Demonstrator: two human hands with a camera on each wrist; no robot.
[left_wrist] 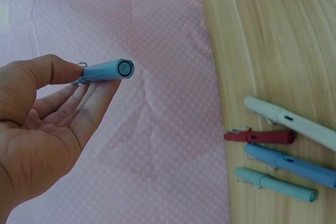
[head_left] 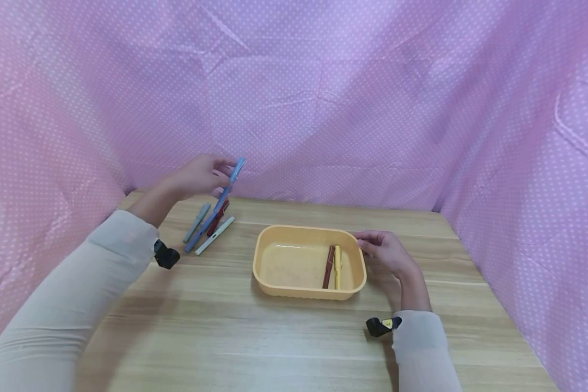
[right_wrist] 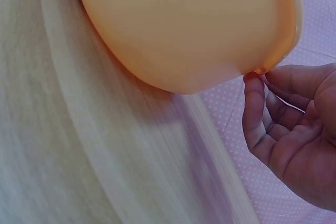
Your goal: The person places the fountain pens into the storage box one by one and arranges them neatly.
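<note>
In the head view my left hand (head_left: 201,175) is raised over the table's far left side. It pinches a light blue pen (left_wrist: 107,71) between thumb and fingers, with the pen's round end toward the left wrist camera. Below it on the table lie a grey-green pen (head_left: 196,223), a blue pen (head_left: 198,238), a dark red pen (left_wrist: 268,137) and a pale mint pen (head_left: 215,236). My right hand (head_left: 387,251) pinches the right rim of a yellow plastic basin (head_left: 284,269). Inside the basin, toward its right end, lie a dark red pen (head_left: 328,268) and a yellow pen (head_left: 337,269).
The wooden tabletop (head_left: 215,332) reaches back to a pink polka-dot cloth (head_left: 294,109) that hangs behind and at both sides. Each wrist carries a small black camera. The basin stands right of the loose pens.
</note>
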